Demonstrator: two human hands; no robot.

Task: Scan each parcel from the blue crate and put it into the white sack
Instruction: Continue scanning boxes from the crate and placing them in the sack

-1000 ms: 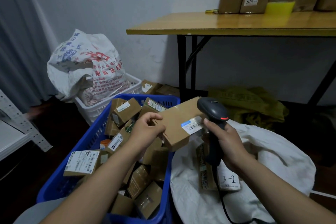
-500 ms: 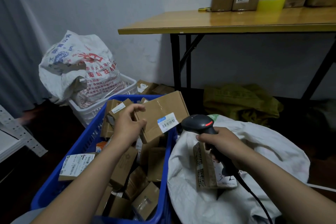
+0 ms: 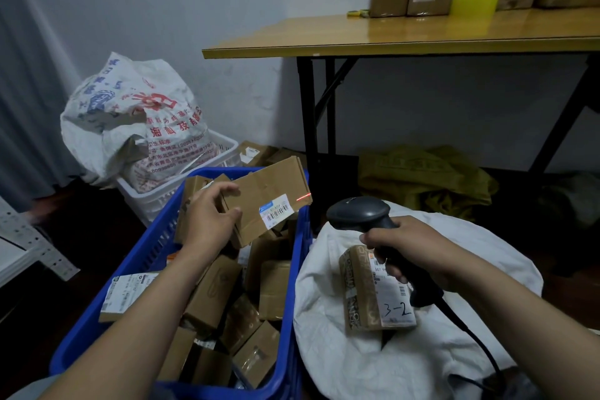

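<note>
1. In the head view, the left hand (image 3: 211,214) pinches a brown parcel (image 3: 259,188) by its end, over the blue crate (image 3: 300,269). It is further from the right hand (image 3: 412,247) than a moment ago.
2. The right hand grips the black scanner (image 3: 360,213), now lower, just above the white sack (image 3: 341,367).
3. A red line (image 3: 303,195) falls beside the label (image 3: 277,211), not on it, so I think the scan still needs a better aim.

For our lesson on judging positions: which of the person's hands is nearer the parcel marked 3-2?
Right. The right hand, gripping the scanner, overlaps the top of that parcel; the left hand holds another box over the blue crate.
</note>
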